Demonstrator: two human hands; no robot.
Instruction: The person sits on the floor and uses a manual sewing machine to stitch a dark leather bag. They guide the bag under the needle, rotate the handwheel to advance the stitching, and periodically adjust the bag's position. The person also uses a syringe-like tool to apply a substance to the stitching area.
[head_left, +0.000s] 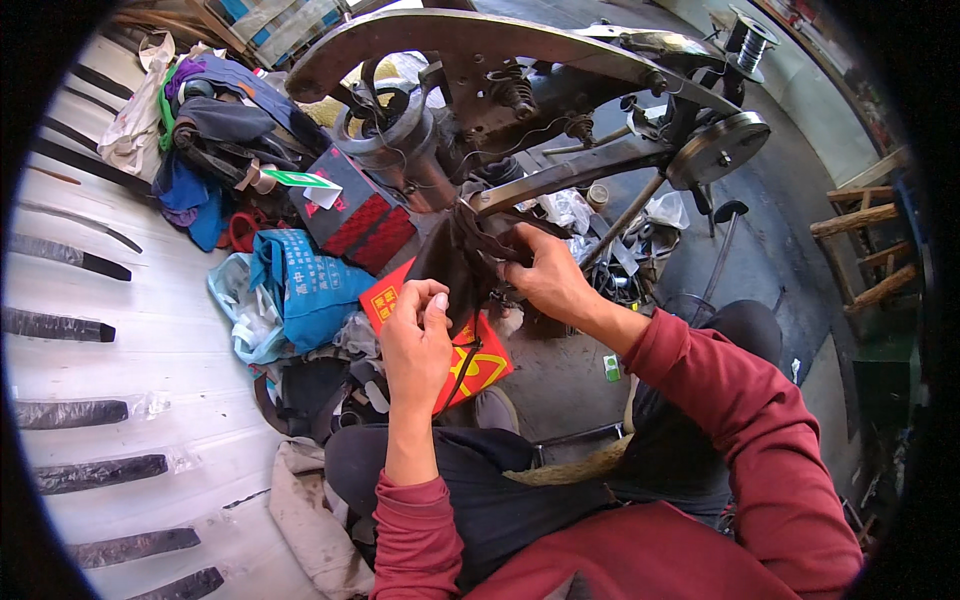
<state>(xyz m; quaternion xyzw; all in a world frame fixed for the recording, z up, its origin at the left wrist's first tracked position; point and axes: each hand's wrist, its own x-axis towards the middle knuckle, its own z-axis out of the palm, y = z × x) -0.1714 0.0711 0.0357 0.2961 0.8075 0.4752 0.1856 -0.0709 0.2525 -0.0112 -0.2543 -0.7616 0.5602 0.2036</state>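
Note:
A cast-metal hand-cranked sewing machine (430,150) with a long curved top arm stands in front of me. At the end of its lower arm hangs a dark brown, leather-like piece (445,260); its full shape is partly hidden behind my hands. My right hand (545,270) grips the upper edge of this piece, fingers bent, beside the lower arm. Lower and to the left, my left hand (418,335) is closed, its thumb pressed against the forefinger. Whatever it pinches, if anything, is too small to make out. A thin dark cord (460,370) hangs just right of that hand.
A red and yellow box (485,365) lies below my hands. Left are a blue bag (300,280), a dark box with red trim (350,215) and piled bags and cloth (215,130). The machine's handwheel (718,150) and a thread spool (750,45) stand right.

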